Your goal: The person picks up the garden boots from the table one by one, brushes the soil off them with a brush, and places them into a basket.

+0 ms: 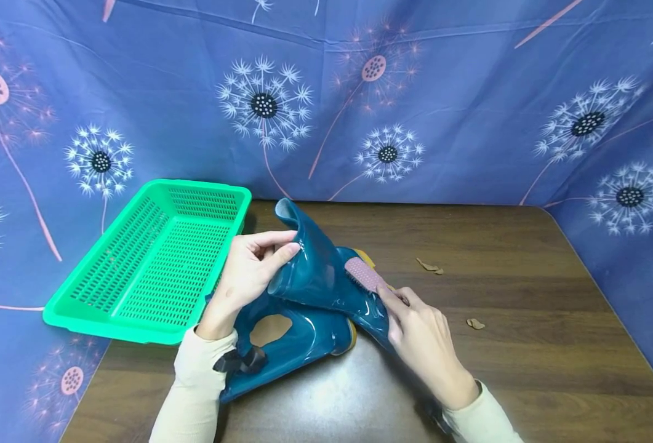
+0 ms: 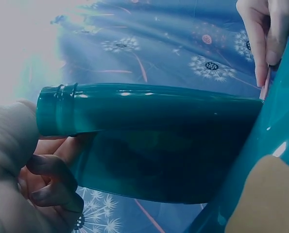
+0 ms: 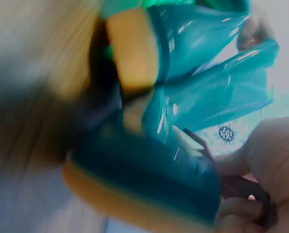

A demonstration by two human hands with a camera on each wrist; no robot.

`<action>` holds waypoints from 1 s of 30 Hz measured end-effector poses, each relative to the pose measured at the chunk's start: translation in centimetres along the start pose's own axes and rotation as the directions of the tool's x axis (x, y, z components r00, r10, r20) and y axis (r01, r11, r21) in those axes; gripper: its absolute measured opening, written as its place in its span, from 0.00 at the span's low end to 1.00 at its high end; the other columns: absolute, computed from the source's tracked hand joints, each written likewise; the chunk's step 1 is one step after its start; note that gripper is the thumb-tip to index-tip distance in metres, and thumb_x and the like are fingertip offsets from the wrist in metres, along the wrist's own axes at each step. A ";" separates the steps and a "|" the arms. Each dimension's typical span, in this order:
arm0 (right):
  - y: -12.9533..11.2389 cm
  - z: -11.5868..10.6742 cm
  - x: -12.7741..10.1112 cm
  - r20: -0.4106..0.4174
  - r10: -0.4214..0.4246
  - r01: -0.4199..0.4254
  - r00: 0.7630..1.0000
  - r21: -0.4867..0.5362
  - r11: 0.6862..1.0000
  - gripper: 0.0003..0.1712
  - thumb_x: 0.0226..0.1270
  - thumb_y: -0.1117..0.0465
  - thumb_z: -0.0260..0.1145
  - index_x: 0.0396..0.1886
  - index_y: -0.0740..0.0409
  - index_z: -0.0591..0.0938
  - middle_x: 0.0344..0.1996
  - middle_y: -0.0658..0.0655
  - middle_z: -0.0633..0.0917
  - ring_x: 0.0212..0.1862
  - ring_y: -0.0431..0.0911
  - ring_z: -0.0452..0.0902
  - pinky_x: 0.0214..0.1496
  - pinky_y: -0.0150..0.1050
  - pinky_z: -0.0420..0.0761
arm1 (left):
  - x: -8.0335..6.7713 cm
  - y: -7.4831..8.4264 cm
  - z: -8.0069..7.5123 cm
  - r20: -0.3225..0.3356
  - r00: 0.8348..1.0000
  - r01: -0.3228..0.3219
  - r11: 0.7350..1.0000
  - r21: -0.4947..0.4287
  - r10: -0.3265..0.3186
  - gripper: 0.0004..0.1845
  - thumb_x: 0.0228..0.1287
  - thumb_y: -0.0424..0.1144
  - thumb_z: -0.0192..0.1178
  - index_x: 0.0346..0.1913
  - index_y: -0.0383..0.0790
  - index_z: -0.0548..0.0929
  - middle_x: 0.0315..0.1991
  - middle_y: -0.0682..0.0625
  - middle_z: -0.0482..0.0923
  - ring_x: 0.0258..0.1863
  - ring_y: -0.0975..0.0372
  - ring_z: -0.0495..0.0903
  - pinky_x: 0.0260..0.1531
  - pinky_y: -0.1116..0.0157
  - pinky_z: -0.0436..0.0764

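My left hand [image 1: 254, 264] pinches the rim of a glossy teal rubber boot [image 1: 317, 264] between thumb and fingers, its shaft tilted up to the left. In my right hand [image 1: 420, 329] is a pink brush [image 1: 366, 274], bristles down against the boot near the ankle. The held boot's yellowish sole shows blurred in the right wrist view. Beneath it, a second teal boot [image 1: 309, 344] lies on its side, with a tan patch [image 1: 271, 330] on its shaft. The left wrist view shows the thumb and curled fingers at the held boot's rim [image 2: 57, 110].
A green perforated plastic basket [image 1: 154, 337] stands at the left, close to my left forearm. Two small tan scraps [image 1: 428, 266] lie to the right on the brown wooden table [image 1: 525, 264]. A blue dandelion-print cloth [image 1: 326, 123] hangs behind and along the sides.
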State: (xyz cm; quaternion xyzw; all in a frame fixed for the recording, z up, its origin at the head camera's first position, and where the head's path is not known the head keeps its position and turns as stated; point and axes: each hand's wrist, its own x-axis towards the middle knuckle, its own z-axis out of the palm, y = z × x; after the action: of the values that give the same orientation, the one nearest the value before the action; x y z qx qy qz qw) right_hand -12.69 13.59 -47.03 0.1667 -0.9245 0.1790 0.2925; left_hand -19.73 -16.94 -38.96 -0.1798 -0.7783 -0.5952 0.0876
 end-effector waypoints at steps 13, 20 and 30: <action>-0.2 -0.7 0.3 0.068 0.059 -0.060 0.996 0.010 0.998 0.21 0.62 0.70 0.71 0.56 0.56 0.92 0.34 0.56 0.87 0.19 0.49 0.78 0.19 0.43 0.72 | 0.0 0.1 -0.1 0.006 1.000 0.007 1.000 0.008 -0.007 0.14 0.70 0.32 0.70 0.57 0.35 0.91 0.17 0.51 0.66 0.17 0.60 0.63 0.18 0.66 0.57; -0.3 -0.8 0.4 0.014 0.019 -0.019 1.000 0.041 0.999 0.22 0.62 0.71 0.69 0.54 0.54 0.92 0.33 0.53 0.88 0.19 0.47 0.78 0.19 0.42 0.72 | 0.0 -0.1 -0.2 -0.011 1.000 0.002 1.000 0.003 -0.002 0.14 0.70 0.32 0.70 0.56 0.35 0.91 0.17 0.52 0.66 0.17 0.61 0.63 0.17 0.67 0.56; 0.5 -1.4 0.4 -0.031 0.056 -0.060 0.998 -0.120 0.991 0.23 0.56 0.70 0.68 0.52 0.52 0.92 0.31 0.57 0.85 0.12 0.48 0.65 0.14 0.40 0.59 | 0.0 0.1 -0.2 -0.033 0.999 0.012 1.000 -0.012 -0.012 0.14 0.70 0.33 0.71 0.55 0.35 0.91 0.18 0.54 0.68 0.17 0.62 0.63 0.18 0.68 0.57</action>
State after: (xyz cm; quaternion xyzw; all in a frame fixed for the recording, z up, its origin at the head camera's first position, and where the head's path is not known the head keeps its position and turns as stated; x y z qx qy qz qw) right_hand -12.55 14.60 -45.80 0.1193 -0.9340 0.1334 0.3092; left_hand -19.74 -17.07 -38.83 -0.1658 -0.7743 -0.6031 0.0960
